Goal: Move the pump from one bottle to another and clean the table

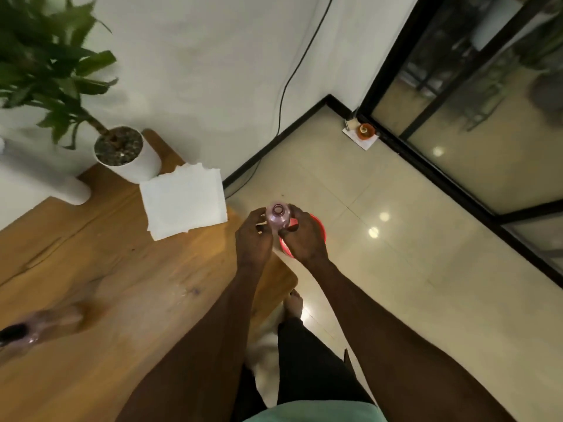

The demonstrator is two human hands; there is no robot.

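Both hands hold a small clear pink bottle (277, 219) with an open neck and no pump, just past the wooden table's (122, 300) right edge. My left hand (254, 239) grips its left side and my right hand (303, 239) its right side. Beneath them on the floor sits a red round container (320, 228), mostly hidden. A second pink bottle (39, 324) with a dark top lies blurred at the table's left edge. A stack of white tissues (184, 202) rests on the table. A few wet spots (185, 292) mark the wood.
A potted plant in a white pot (131, 156) stands at the table's far end beside a white cylindrical object (39, 175). Tiled floor spreads to the right, with a black cable (292, 74) on the wall and glass doors (487, 102).
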